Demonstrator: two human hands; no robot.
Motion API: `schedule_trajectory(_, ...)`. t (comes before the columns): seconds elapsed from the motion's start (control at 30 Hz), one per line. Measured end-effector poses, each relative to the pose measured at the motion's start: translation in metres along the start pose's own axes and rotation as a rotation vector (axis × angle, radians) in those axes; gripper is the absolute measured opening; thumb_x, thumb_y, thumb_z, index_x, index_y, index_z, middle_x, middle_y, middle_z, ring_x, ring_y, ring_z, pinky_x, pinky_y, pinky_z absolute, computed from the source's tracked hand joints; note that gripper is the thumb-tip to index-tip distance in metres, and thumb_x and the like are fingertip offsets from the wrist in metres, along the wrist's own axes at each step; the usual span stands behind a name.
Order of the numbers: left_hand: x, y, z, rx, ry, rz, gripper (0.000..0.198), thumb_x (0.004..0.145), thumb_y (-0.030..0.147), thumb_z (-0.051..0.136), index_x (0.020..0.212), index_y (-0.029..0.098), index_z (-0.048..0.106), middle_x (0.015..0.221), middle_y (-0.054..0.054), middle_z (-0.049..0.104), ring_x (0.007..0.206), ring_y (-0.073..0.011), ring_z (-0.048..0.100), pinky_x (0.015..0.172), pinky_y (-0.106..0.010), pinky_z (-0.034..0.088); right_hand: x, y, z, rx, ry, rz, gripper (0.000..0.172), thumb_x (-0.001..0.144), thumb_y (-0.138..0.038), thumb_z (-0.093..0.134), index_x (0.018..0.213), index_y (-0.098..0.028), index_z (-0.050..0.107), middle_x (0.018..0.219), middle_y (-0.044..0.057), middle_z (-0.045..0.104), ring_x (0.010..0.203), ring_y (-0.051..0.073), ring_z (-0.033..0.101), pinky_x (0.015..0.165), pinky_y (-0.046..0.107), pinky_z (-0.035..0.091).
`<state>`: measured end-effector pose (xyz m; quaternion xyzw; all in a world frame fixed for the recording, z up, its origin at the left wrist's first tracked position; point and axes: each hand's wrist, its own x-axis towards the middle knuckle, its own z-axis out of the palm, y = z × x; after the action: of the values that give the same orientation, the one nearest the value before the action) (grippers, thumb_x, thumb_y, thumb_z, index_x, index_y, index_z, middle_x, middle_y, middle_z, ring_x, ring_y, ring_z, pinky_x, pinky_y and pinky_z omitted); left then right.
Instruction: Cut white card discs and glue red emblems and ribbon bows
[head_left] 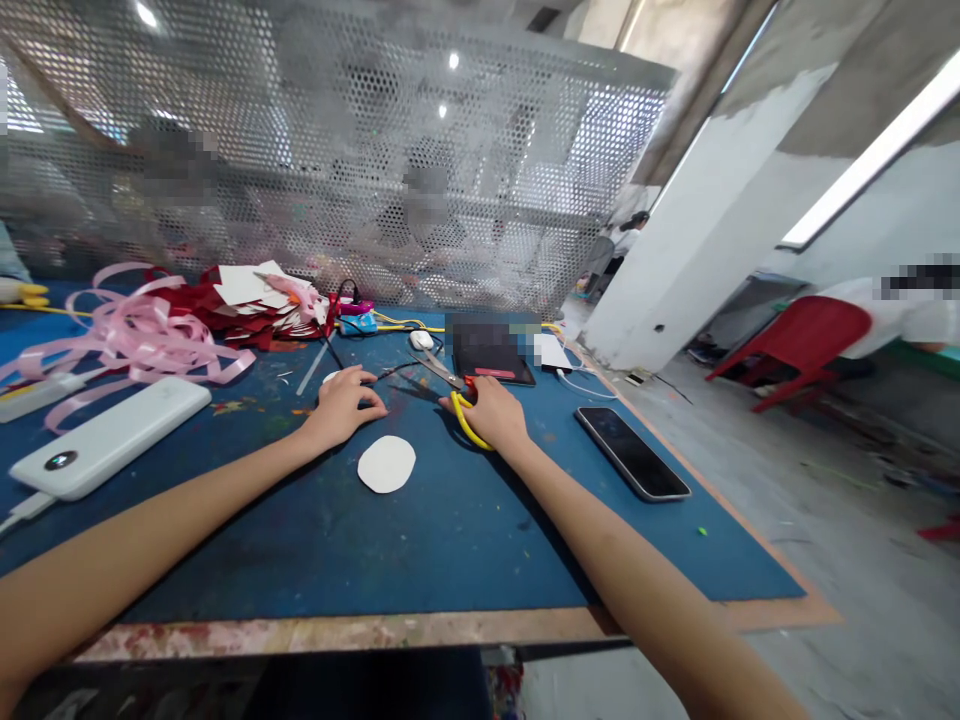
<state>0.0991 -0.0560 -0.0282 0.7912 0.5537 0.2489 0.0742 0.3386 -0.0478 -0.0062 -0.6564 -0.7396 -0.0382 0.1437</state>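
Note:
My right hand (496, 410) is wrapped round a pair of scissors (466, 420) with yellow handles. The metal blades are parted and point away to the upper left. My left hand (341, 408) rests low over the blue mat, its thumb and fingers apart and nothing seen between them. The edge of a small white piece (330, 377) shows just behind that hand, mostly hidden. Between my two forearms a roughly round white cutout (386, 464) lies flat on the mat.
Left of my arm are a white power bank (112, 437), loose pink ribbon (150, 335) and a heap of red and white pieces (247, 305). A dark tablet (491, 352) and a phone (632, 453) lie to the right. A perforated metal screen (337, 150) borders the table's back.

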Motion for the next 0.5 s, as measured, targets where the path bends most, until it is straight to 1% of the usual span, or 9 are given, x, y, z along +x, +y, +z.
schedule_trajectory(0.1, -0.002, 0.002, -0.001, 0.015, -0.009, 0.043, 0.019, 0.08, 0.03, 0.055, 0.07, 0.022, 0.069, 0.122, -0.005, 0.055, 0.126, -0.0272, 0.033, 0.102, -0.047, 0.024, 0.0, 0.0, 0.0, 0.003, 0.003, 0.002, 0.053, 0.075, -0.065, 0.044, 0.091, -0.016, 0.055, 0.098, 0.01, 0.06, 0.091, 0.024, 0.058, 0.07, 0.031, 0.043)
schedule_trajectory(0.17, -0.004, 0.009, -0.003, 0.016, 0.012, 0.074, 0.018, 0.081, 0.027, 0.054, 0.07, 0.02, 0.067, 0.121, -0.006, 0.055, 0.126, -0.027, 0.032, 0.102, -0.048, 0.023, 0.0, 0.0, -0.001, 0.003, 0.003, 0.009, 0.052, 0.076, -0.065, 0.044, 0.089, -0.016, 0.055, 0.097, 0.011, 0.06, 0.09, 0.024, 0.058, 0.069, 0.031, 0.043)
schedule_trajectory(0.23, -0.009, 0.027, -0.005, -0.037, 0.029, 0.114, 0.016, 0.082, 0.025, 0.052, 0.074, 0.018, 0.065, 0.113, -0.008, 0.059, 0.12, -0.0258, 0.04, 0.1, -0.045, 0.027, -0.001, 0.0, -0.001, 0.003, 0.006, 0.014, 0.052, 0.075, -0.065, 0.044, 0.088, -0.016, 0.055, 0.096, 0.011, 0.06, 0.089, 0.024, 0.058, 0.069, 0.03, 0.042)
schedule_trajectory(0.27, -0.013, 0.041, -0.007, -0.099, 0.017, 0.147, 0.016, 0.083, 0.024, 0.051, 0.078, 0.018, 0.064, 0.106, -0.008, 0.062, 0.113, -0.0241, 0.046, 0.097, -0.041, 0.032, -0.001, 0.0, -0.001, 0.004, 0.007, 0.015, 0.051, 0.075, -0.065, 0.045, 0.088, -0.016, 0.055, 0.096, 0.01, 0.06, 0.089, 0.023, 0.058, 0.069, 0.03, 0.042)
schedule_trajectory(0.3, -0.019, 0.057, -0.007, -0.182, -0.016, 0.173, 0.016, 0.084, 0.024, 0.049, 0.08, 0.018, 0.063, 0.096, -0.007, 0.064, 0.1, -0.0215, 0.053, 0.091, -0.037, 0.038, -0.001, 0.0, -0.002, 0.004, 0.007, 0.015, 0.051, 0.075, -0.064, 0.045, 0.088, -0.016, 0.055, 0.096, 0.01, 0.06, 0.089, 0.023, 0.059, 0.07, 0.03, 0.042)
schedule_trajectory(0.37, -0.034, 0.094, -0.008, -0.413, -0.162, 0.302, 0.017, 0.086, 0.026, 0.047, 0.084, 0.02, 0.063, 0.086, -0.002, 0.066, 0.084, -0.0166, 0.058, 0.08, -0.029, 0.044, -0.001, 0.0, -0.002, 0.004, 0.009, 0.015, 0.049, 0.076, -0.064, 0.045, 0.089, -0.017, 0.055, 0.096, 0.01, 0.06, 0.089, 0.023, 0.059, 0.07, 0.029, 0.042)
schedule_trajectory(0.4, -0.042, 0.113, -0.007, -0.514, -0.276, 0.426, 0.016, 0.085, 0.027, 0.049, 0.083, 0.021, 0.064, 0.085, -0.001, 0.067, 0.082, -0.0151, 0.059, 0.08, -0.026, 0.044, -0.001, 0.0, -0.002, 0.003, 0.011, 0.017, 0.049, 0.076, -0.063, 0.045, 0.089, -0.017, 0.055, 0.096, 0.01, 0.06, 0.089, 0.023, 0.059, 0.071, 0.03, 0.042)
schedule_trajectory(0.47, -0.057, 0.145, -0.006, -0.684, -0.493, 0.764, 0.015, 0.084, 0.024, 0.052, 0.082, 0.022, 0.066, 0.092, -0.001, 0.068, 0.091, -0.0138, 0.059, 0.087, -0.022, 0.041, -0.001, 0.001, -0.001, -0.003, 0.013, 0.023, 0.05, 0.076, -0.063, 0.045, 0.09, -0.017, 0.055, 0.095, 0.01, 0.06, 0.089, 0.023, 0.059, 0.07, 0.03, 0.042)
schedule_trajectory(0.5, -0.061, 0.156, -0.005, -0.726, -0.555, 0.894, 0.013, 0.081, 0.025, 0.056, 0.078, 0.022, 0.068, 0.101, -0.002, 0.066, 0.099, -0.0152, 0.058, 0.091, -0.022, 0.039, -0.001, 0.001, -0.001, -0.006, 0.013, 0.025, 0.05, 0.076, -0.063, 0.045, 0.09, -0.016, 0.055, 0.095, 0.01, 0.06, 0.088, 0.023, 0.059, 0.07, 0.03, 0.042)
